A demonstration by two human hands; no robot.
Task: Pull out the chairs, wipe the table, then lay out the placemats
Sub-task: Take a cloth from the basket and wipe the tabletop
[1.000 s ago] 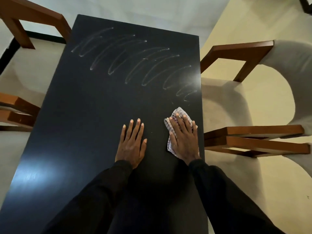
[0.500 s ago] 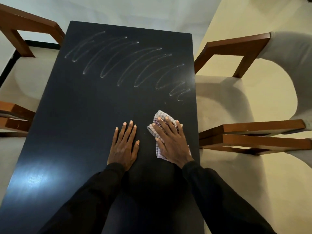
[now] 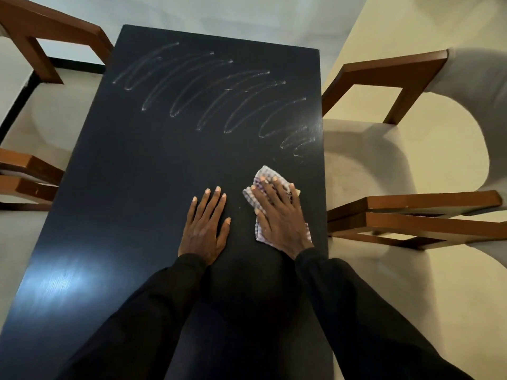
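Note:
A long black table [image 3: 142, 171] runs away from me, with pale zigzag wipe streaks [image 3: 214, 89] across its far half. My right hand [image 3: 279, 215] presses flat, fingers straight, on a checked cloth [image 3: 264, 175] near the table's right edge. My left hand [image 3: 205, 226] rests flat on the bare tabletop just left of it, fingers spread. Both arms wear black sleeves. No placemats are in view.
Wooden chairs with pale seats stand off both long sides: two on the right [image 3: 384, 75] [image 3: 428, 215], and two on the left [image 3: 46, 31] [image 3: 24, 176]. A pale floor [image 3: 452, 311] lies around the table.
My right hand slid the cloth leftward toward my left hand, then back rightward toward the table's right edge. My left hand stayed flat on the table.

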